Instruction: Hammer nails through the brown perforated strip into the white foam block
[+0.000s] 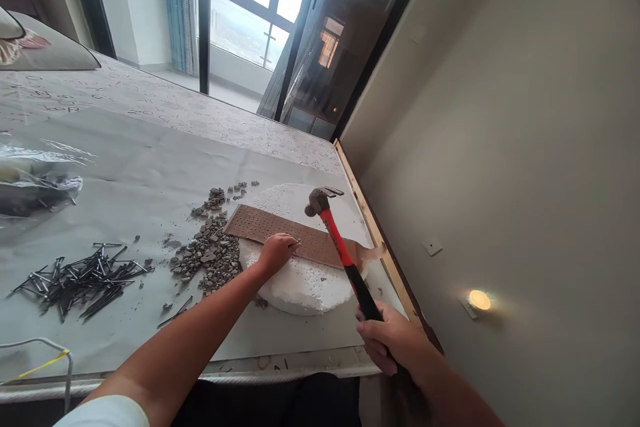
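Note:
My right hand grips the black lower handle of a claw hammer with a red neck. Its metal head is raised over the brown strip, claw pointing right. Closed in a pinch, my left hand rests at the near edge of the strip; what its fingertips hold is too small to make out. The brown strip, dotted with rows of small marks or holes, lies across a round white foam-like block. Part of the strip and block is hidden behind my left hand and the hammer.
Grey gravel is heaped left of the block. Farther left lie a pile of dark nails and a clear plastic bag with dark contents. A wooden edge strip and the wall bound the right side. A cable runs at lower left.

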Demonstrator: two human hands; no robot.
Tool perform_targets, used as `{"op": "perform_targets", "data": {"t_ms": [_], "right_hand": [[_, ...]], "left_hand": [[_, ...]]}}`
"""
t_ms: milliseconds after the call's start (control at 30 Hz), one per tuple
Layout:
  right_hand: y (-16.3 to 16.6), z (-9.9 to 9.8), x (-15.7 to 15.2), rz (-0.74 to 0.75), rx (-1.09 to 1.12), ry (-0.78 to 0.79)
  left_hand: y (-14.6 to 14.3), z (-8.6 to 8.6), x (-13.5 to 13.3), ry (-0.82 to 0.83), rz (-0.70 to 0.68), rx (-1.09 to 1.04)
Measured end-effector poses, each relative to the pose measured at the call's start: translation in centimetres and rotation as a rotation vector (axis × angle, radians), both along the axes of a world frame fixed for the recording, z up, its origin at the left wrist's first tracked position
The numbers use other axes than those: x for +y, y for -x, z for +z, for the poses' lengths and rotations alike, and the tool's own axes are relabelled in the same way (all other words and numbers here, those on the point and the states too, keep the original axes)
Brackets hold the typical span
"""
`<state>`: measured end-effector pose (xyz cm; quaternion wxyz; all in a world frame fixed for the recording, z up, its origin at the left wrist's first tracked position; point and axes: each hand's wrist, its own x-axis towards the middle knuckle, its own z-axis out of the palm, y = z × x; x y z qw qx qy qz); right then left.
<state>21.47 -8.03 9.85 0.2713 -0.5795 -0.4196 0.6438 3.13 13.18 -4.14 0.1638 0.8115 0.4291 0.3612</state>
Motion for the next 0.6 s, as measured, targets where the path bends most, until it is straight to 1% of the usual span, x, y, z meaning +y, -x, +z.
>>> {"op": "perform_targets", "data": {"t_ms": [167, 300, 367, 500, 567, 600], "right_hand": [[0.3, -0.5, -0.1, 0.013, -0.028, 0.072], [0.0, -0.4, -0.1, -0.043, -0.007, -0.024], [-0.1, -0.4, 0.0, -0.061, -0.012, -0.040], [0.1, -1.1, 0.4, -0.029, -0.016, 0.070], [0.2, -1.0, 0.5, -0.030, -0.018, 0.070], [0.2, -0.9, 0.5, -0.040, -0.016, 0.042]], "left_hand": [[0.1, 0.3, -0.1, 0.015, 0.013, 0.035], [0.1, 0.4, -0.1, 0.004, -0.009, 0.044], [0.1, 0.4, 0.0, 0.002, -0.012, 0.044], [0.1, 0.5, 0.1, 0.015, 0.018, 0.076], [0.1, 0.6, 0.0, 0.019, 0.025, 0.087], [0.2, 0.7, 0.0, 0.019, 0.022, 0.091]]}}
